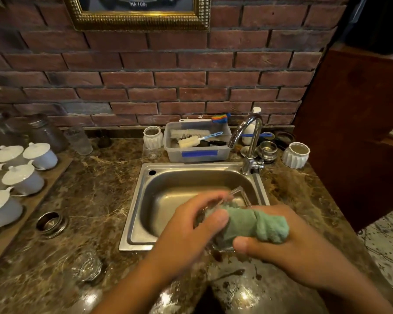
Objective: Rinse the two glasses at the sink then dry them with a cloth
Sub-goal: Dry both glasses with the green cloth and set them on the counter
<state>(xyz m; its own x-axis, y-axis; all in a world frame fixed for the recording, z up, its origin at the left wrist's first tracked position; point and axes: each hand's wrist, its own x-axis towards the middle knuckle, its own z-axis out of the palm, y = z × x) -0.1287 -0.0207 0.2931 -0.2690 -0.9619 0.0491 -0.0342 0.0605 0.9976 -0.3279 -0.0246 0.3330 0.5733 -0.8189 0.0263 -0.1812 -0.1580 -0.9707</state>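
Over the front right corner of the steel sink (136, 200), my left hand (191, 225) grips a clear glass (210, 211), fingers curled round it. My right hand (288, 243) grips a green cloth (256, 225) that is pushed against and partly into that glass. Much of the glass is hidden by the fingers and the cloth. A second clear patterned glass (86, 266) stands on the marble counter to the left of the sink's front edge, apart from both hands. No water runs from the tap (247, 141).
A plastic tub (197, 152) with brushes stands behind the sink. White ribbed pots (296, 154) flank it. Several white lidded cups (23, 177) sit on a wooden tray at the left. A metal ring (51, 223) lies on the counter. A wooden panel rises at the right.
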